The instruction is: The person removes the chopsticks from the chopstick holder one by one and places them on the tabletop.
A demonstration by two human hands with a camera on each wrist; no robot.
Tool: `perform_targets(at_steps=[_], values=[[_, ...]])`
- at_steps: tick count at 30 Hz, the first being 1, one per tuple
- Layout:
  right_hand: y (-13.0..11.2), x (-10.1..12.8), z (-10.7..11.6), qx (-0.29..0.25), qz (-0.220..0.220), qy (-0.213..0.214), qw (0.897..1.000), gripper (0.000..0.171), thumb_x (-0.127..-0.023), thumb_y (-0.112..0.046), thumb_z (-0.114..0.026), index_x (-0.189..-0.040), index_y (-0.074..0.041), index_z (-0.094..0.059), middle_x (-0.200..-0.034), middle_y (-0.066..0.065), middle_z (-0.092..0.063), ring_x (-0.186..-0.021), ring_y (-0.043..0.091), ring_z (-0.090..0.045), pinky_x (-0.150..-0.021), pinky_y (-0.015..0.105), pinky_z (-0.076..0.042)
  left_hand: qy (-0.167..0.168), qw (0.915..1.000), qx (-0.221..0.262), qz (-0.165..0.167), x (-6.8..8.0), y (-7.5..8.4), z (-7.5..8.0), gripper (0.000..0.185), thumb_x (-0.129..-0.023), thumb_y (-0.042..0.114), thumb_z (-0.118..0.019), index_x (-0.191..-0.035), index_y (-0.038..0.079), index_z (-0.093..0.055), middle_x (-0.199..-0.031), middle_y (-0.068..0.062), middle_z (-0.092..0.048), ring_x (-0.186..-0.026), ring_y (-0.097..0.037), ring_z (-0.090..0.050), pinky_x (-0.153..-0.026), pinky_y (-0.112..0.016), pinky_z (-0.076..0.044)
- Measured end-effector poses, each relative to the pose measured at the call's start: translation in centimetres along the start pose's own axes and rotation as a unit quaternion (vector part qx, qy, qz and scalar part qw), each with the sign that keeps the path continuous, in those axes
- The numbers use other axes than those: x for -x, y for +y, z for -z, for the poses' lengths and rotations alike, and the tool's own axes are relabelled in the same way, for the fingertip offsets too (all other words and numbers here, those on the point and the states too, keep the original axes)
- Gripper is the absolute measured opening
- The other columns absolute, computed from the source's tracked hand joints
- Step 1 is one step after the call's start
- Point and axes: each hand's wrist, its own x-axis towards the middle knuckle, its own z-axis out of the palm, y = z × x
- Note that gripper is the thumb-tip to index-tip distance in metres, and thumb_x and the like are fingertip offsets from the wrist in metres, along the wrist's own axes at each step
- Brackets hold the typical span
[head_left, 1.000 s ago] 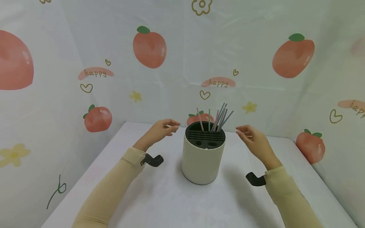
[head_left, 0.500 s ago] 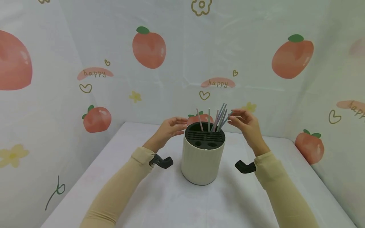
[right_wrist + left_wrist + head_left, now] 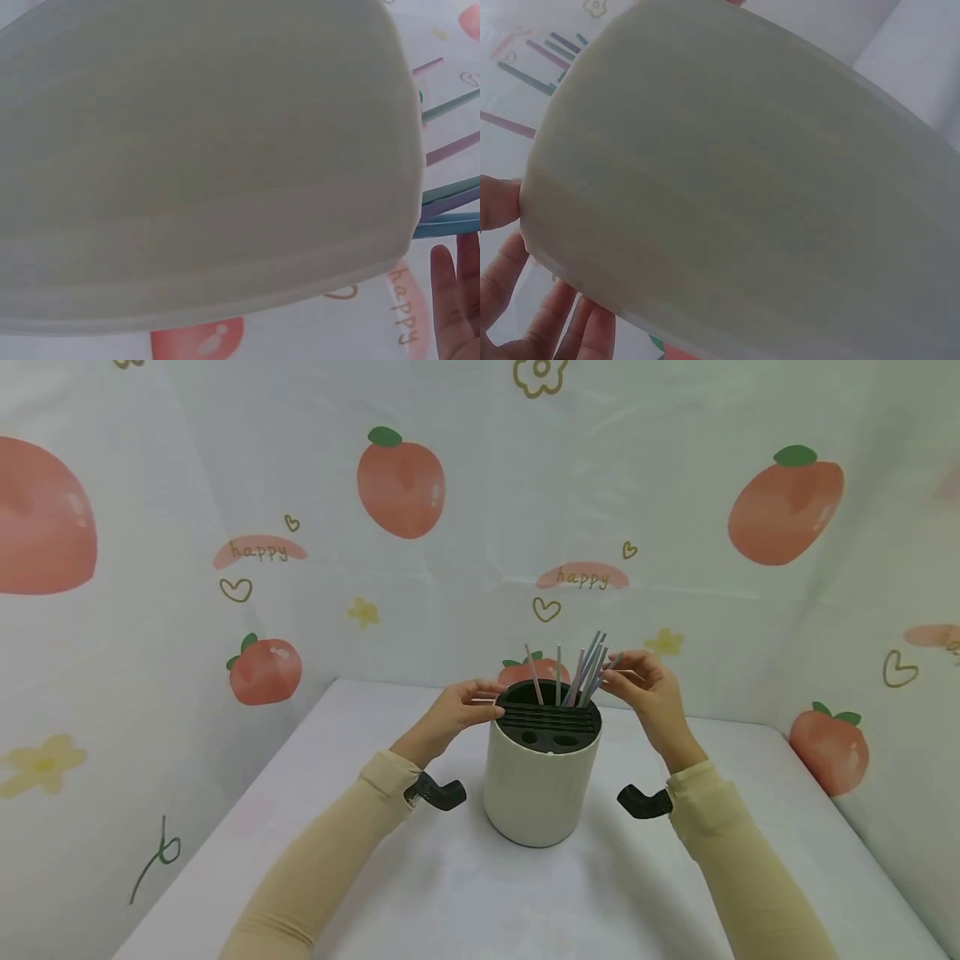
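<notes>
A cream round holder [image 3: 540, 785] with a black slotted insert stands mid-table, and several thin coloured straws [image 3: 587, 670] lean out of its back. My left hand [image 3: 468, 703] reaches in from the left, and its straight fingers touch the holder's upper rim. My right hand [image 3: 636, 681] is at the right, with its fingertips against the tops of the rightmost straws. The holder's wall [image 3: 735, 187] fills the left wrist view, with fingers [image 3: 502, 206] at its edge. The right wrist view shows the wall [image 3: 202, 165], the straws [image 3: 450, 199] and straight fingers [image 3: 457, 300] below them.
The white table [image 3: 450, 893] is closed in by a peach-printed plastic sheet [image 3: 397, 485] at the back and on both sides. Black wrist mounts [image 3: 438, 793] sit low beside the holder.
Both hands have closed in on the holder from either side. The left one has reached its rim, and the right one rose to the straw tops and stayed there.
</notes>
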Motion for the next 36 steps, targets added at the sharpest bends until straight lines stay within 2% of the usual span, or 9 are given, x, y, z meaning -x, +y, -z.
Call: perform_targets(at_steps=[8, 17, 27, 31, 36], values=[[0.3, 0.2, 0.1, -0.011, -0.001, 0.002, 1.0, 0.021, -0.089, 0.012, -0.059, -0.097, -0.008, -0.061, -0.101, 0.003, -0.064, -0.088, 0.01, -0.068, -0.083, 0.028, -0.056, 0.02, 0.9992, -0.01, 0.034, -0.1, -0.3, -0.4, 0.037, -0.09, 0.011, -0.067, -0.126, 0.007, -0.061, -0.132, -0.012, -0.052, -0.124, -0.027, -0.049, -0.109, -0.044, -0.038], [0.7, 0.3, 0.1, -0.011, -0.01, 0.0, 1.0, 0.021, -0.088, 0.012, -0.06, -0.098, -0.007, -0.06, -0.099, 0.0, -0.064, -0.089, 0.01, -0.067, -0.082, 0.029, -0.056, 0.033, 0.9985, -0.01, 0.042, 0.2, -0.2, -0.7, 0.036, -0.09, 0.012, -0.067, -0.125, 0.008, -0.062, -0.134, -0.012, -0.051, -0.127, -0.026, -0.047, -0.11, -0.045, -0.037], [0.7, 0.3, 0.0, -0.018, -0.01, -0.001, 1.0, 0.025, -0.088, 0.014, -0.059, -0.098, -0.009, -0.06, -0.098, 0.0, -0.064, -0.088, 0.01, -0.067, -0.081, 0.03, -0.057, 0.054, 0.9976, -0.029, 0.032, 0.5, -0.5, -0.9, 0.037, -0.087, 0.017, -0.069, -0.124, 0.012, -0.064, -0.133, -0.011, -0.052, -0.126, -0.026, -0.047, -0.109, -0.046, -0.038], [0.3, -0.1, -0.1, -0.017, 0.006, 0.002, 1.0, 0.024, -0.087, 0.015, -0.059, -0.098, -0.006, -0.061, -0.098, 0.001, -0.064, -0.086, 0.01, -0.067, -0.078, 0.03, -0.058, 0.057, 0.9976, -0.027, 0.03, 0.5, -0.5, -0.9, 0.037, -0.087, 0.016, -0.069, -0.123, 0.012, -0.065, -0.133, -0.01, -0.052, -0.126, -0.027, -0.047, -0.109, -0.046, -0.038], [-1.6, -1.1, -0.1, -0.028, 0.051, 0.019, 0.998, 0.025, -0.086, 0.017, -0.059, -0.099, -0.004, -0.062, -0.097, 0.004, -0.065, -0.083, 0.013, -0.068, -0.076, 0.03, -0.058, 0.055, 0.9976, -0.029, 0.03, 0.5, -0.5, -0.9, 0.037, -0.087, 0.017, -0.069, -0.124, 0.011, -0.065, -0.135, -0.011, -0.052, -0.127, -0.028, -0.048, -0.109, -0.048, -0.037]])
